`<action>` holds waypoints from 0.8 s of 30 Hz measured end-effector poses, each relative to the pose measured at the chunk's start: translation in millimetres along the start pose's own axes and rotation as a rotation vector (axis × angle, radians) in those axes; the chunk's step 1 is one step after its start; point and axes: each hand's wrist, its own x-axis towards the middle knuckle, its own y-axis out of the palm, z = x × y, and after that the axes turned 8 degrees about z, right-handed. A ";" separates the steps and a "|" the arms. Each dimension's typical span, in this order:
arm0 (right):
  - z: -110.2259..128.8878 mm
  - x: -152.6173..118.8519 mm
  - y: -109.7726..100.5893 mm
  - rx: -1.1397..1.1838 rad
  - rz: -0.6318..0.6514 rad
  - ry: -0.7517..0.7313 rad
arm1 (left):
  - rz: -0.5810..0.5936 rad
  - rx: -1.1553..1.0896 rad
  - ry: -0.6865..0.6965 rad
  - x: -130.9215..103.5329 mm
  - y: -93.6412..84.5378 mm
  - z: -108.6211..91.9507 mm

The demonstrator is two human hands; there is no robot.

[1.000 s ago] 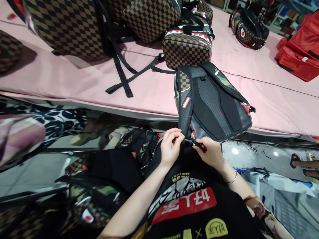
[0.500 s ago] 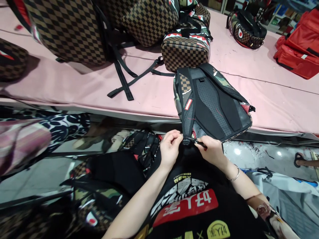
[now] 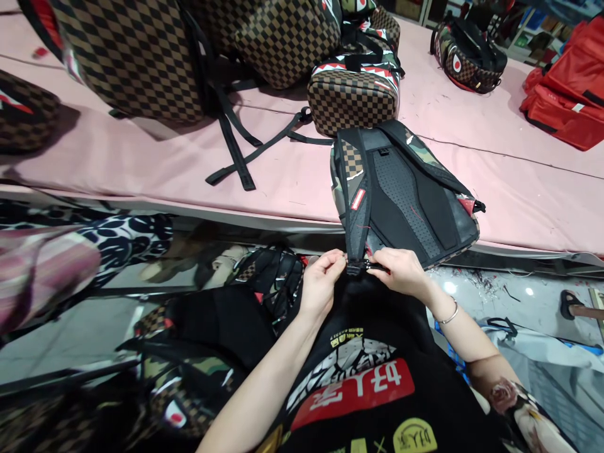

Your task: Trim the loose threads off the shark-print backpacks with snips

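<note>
A backpack (image 3: pixel 401 195) lies back panel up across the table's front edge, its panel black and mesh-covered, with checkered and camouflage patches. Its near shoulder strap (image 3: pixel 357 226) runs down to a black buckle (image 3: pixel 355 268) in front of my body. My left hand (image 3: pixel 321 280) pinches the strap's edge at the buckle; whether a thread is also between the fingertips is too small to tell. From the other side, my right hand (image 3: pixel 401 274) is closed around a small black tool (image 3: pixel 375 267) like thread snips, its tip at the buckle. My right palm hides most of the tool.
Brown checkered backpacks (image 3: pixel 127 63) stand along the pink-covered table (image 3: pixel 283 182). Farther right are another backpack (image 3: pixel 467 56) and a red bag (image 3: pixel 566 94). More bags (image 3: pixel 189 371) lie low on my left, beside a person's patterned clothing (image 3: pixel 127 245). Grey material (image 3: pixel 533 358) lies at right.
My right hand has shifted slightly and turned around the small tool at the buckle. My left hand keeps its pinch. The whole view has moved a little.
</note>
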 end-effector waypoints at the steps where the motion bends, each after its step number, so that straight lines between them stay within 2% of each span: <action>1: -3.1 0.7 -0.9 -0.011 0.004 -0.036 | 0.011 -0.065 -0.033 0.1 -0.1 -0.4; 5: -11.4 2.6 -4.5 -0.004 0.024 -0.105 | 0.023 -0.219 -0.135 0.2 0.1 -2.2; 10: -11.7 6.5 -5.7 -0.040 0.034 -0.118 | 0.027 -0.283 -0.153 -1.4 4.7 -4.7; 13: -11.0 6.7 -3.1 -0.034 -0.008 -0.127 | 0.004 -0.319 -0.156 -2.3 4.7 -8.4; 15: -10.5 4.3 -0.8 0.085 -0.078 -0.114 | -0.003 -0.371 -0.162 -1.6 0.1 -11.1; 17: -9.6 0.2 1.2 0.264 -0.197 -0.027 | 0.004 -0.414 -0.133 0.7 -7.4 -12.1; 19: -7.6 -4.0 2.6 0.445 -0.341 0.149 | -0.014 -0.378 -0.055 4.6 -13.7 -10.4; 22: -0.8 -9.1 4.0 0.716 -0.485 0.398 | -0.043 -0.109 0.042 8.0 -11.6 -6.4; 24: 6.5 -12.6 5.3 0.854 -0.502 0.475 | 0.014 0.154 0.043 6.2 -2.0 -5.8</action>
